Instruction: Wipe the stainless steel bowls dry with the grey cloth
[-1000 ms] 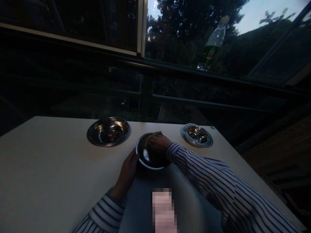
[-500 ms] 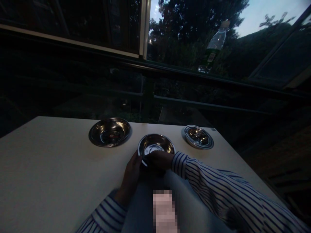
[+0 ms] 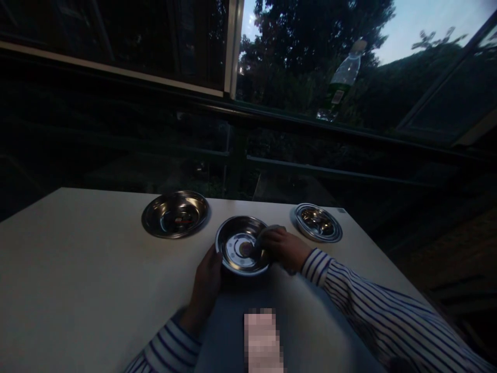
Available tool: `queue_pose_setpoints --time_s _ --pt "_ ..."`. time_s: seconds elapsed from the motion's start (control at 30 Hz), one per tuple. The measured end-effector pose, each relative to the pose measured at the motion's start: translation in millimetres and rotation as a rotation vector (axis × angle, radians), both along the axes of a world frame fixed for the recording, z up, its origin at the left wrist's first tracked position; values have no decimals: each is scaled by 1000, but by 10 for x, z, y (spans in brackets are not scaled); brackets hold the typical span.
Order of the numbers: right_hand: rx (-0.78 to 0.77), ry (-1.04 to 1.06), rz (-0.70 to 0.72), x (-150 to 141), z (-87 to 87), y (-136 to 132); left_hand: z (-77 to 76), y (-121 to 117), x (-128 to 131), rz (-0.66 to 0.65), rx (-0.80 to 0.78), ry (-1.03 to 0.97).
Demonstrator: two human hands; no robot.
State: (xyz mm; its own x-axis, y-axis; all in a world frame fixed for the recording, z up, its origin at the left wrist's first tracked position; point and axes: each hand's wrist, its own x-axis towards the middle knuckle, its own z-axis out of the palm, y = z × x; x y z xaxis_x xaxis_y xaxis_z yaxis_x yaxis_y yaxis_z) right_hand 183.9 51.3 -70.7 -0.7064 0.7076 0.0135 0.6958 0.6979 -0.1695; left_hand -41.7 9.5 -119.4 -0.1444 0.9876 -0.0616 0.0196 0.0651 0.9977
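A steel bowl [image 3: 236, 247] rests tilted toward me near the middle of a pale table [image 3: 77, 269]. My left hand [image 3: 207, 280] grips its near left rim, fingers closed on the edge. My right hand [image 3: 282, 246] sits at the bowl's right side, closed on a small dark cloth [image 3: 262, 235] pressed against the inner wall. Both sleeves are striped.
A wider steel bowl [image 3: 175, 213] stands at the back left of the table and a smaller ridged steel dish [image 3: 318, 221] at the back right. A dark railing [image 3: 310, 168] runs behind. A plastic bottle [image 3: 341, 77] stands on the ledge. The table's right edge is close.
My right hand has swept with the cloth from the bowl's far rim, round its near side, to its right side. The bowl now tilts more toward me. My left hand kept its grip.
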Motion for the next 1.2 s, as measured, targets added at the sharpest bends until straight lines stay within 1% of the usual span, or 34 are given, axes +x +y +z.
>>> queue_pose_setpoints --time_s 0.07,0.13,0.2,0.23,0.27,0.33,0.43,0.5,0.57,0.63,0.7,0.77,0.87,0.97,1.0,1.07,1.2 --pt "35 24 -29 -30 -50 -73 12 -10 -4 25 -22 13" --pt "42 48 -12 -58 -110 -184 21 -20 -10 47 -34 12" --pt "63 102 0 -37 -163 -259 27 -26 -15 49 -23 5" --pt "77 126 -22 -7 -185 -258 28 -28 -16 39 -12 -3" --pt "93 138 -45 31 -203 -227 28 -28 -18 31 -6 -8" --pt "119 146 -90 102 -224 -77 23 -30 -21 30 -7 -14" --pt "135 132 -119 103 -220 274 0 -34 -29 32 -23 -4" --pt "122 105 -85 2 -200 510 -20 -36 -36 13 -20 -8" --pt "107 71 -24 -160 -175 709 -36 -34 -41 -7 -1 -21" --pt "100 35 25 -351 -156 854 -47 -25 -42 -10 10 -36" --pt "101 1 65 -551 -146 934 -50 -13 -39 -8 5 -47" --pt "103 -34 108 -750 -145 944 -45 0 -35 -12 2 -64" --pt "89 -87 215 -1013 -148 858 -24 8 -30 -10 -19 -100" --pt "74 -123 282 -1141 -135 775 -3 6 -28 0 -42 -110" --pt "73 -135 274 -1134 -125 768 -1 5 -27 -3 -35 -109" --pt "80 -156 210 -1035 -97 785 -9 3 -24 -8 -9 -113" --pt "98 -193 6 -593 -32 803 -41 -5 -14 29 10 -74"
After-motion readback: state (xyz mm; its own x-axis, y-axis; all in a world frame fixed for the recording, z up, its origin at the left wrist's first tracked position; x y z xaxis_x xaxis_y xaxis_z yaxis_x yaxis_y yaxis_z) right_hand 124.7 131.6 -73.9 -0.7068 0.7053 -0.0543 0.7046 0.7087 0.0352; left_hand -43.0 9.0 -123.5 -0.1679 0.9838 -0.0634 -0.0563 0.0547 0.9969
